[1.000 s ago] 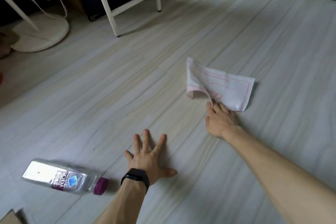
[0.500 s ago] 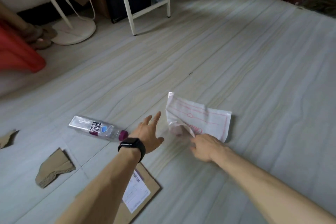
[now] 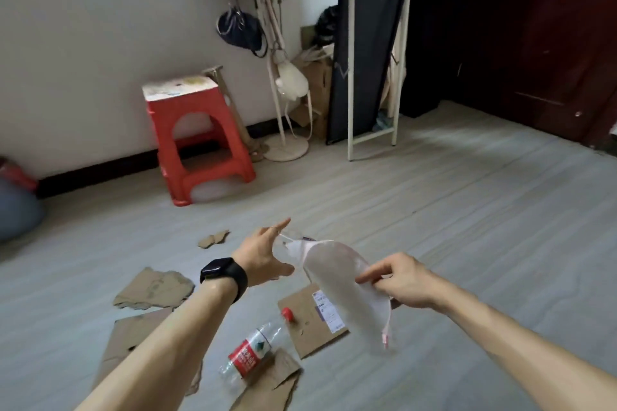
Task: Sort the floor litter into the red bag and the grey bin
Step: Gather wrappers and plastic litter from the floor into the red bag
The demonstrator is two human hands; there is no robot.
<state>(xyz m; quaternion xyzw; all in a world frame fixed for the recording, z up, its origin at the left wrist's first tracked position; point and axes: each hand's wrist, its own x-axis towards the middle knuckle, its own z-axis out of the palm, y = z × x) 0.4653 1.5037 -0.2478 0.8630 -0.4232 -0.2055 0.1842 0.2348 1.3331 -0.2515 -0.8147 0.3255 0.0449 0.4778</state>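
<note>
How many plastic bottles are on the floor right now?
1 for sure: the red-labelled bottle lying partly on cardboard, nearest the camera. A clear shape behind the left hand and the held plastic bag may be a second, mostly hidden.

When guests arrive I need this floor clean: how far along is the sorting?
Done: nothing visibly sorted. In hand: the right hand pinches the white pouch above the floor; left hand open. Remaining: red-capped bottle and cardboard pieces lie on the floor.
</note>
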